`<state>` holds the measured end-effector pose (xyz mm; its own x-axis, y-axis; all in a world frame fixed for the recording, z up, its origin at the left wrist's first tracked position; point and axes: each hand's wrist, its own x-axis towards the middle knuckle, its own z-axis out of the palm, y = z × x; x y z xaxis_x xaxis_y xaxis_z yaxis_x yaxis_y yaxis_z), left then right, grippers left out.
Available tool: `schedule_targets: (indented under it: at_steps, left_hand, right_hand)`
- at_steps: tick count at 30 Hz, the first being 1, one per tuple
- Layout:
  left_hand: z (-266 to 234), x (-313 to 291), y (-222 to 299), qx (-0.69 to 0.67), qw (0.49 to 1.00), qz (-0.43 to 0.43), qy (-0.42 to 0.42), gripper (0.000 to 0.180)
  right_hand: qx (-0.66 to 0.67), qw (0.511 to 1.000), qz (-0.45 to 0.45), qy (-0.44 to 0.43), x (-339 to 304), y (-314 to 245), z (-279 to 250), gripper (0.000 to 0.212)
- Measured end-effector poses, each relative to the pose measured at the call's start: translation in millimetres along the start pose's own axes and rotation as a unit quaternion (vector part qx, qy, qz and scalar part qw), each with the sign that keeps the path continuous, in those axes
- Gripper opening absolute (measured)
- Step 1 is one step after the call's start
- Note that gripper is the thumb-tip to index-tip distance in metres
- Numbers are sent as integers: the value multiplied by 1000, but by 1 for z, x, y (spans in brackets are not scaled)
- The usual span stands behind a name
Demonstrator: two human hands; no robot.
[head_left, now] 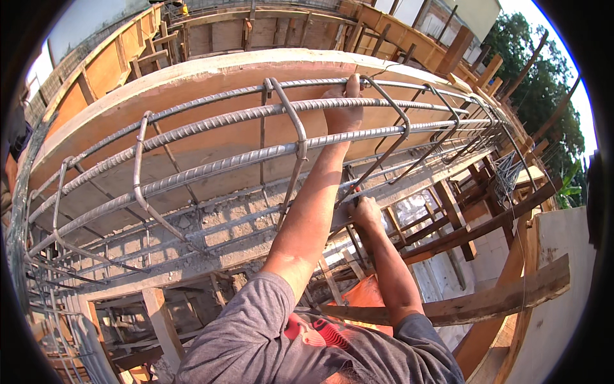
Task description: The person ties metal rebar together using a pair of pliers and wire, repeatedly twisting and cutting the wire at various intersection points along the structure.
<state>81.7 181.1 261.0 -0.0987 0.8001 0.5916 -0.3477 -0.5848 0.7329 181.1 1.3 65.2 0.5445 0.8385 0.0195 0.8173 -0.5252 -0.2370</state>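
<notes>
A long cage of ribbed rebar with bent steel stirrups runs across in front of me. My left hand reaches between the bars and is closed at the farthest top bar, thumb up, beside a stirrup; its fingers are partly hidden. Lower and nearer, my right hand is closed around a slim dark tool with a red part, just in front of the cage's near side. Its exact kind is too small to make out. Behind the bars stands a plywood form panel.
Rubble and dust lie on the form bottom under the cage. A timber beam crosses close to my right arm. Below are wooden props and an orange sheet. A coil of wire hangs at the right end.
</notes>
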Motion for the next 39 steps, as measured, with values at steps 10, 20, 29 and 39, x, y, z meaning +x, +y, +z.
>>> schedule_targets:
  at_steps: [10, 20, 29, 39]
  left_hand:
    - [0, 2, -5, 12, 1000, 16, 9, 59]
    - [-1, -3, 1, 6, 1000, 16, -11, 55]
    - [3, 0, 2, 12, 999, 42, 2, 54]
    - [-4, 0, 4, 31, 999, 22, 3, 64]
  right_hand:
    - [719, 675, 111, -124, -165, 32, -23, 26]
    - [629, 766, -123, 51, -156, -2, -161, 16]
    - [-316, 871, -89, 366, -30, -31, -330, 27]
    - [-480, 781, -318, 240, 59, -92, -412, 23]
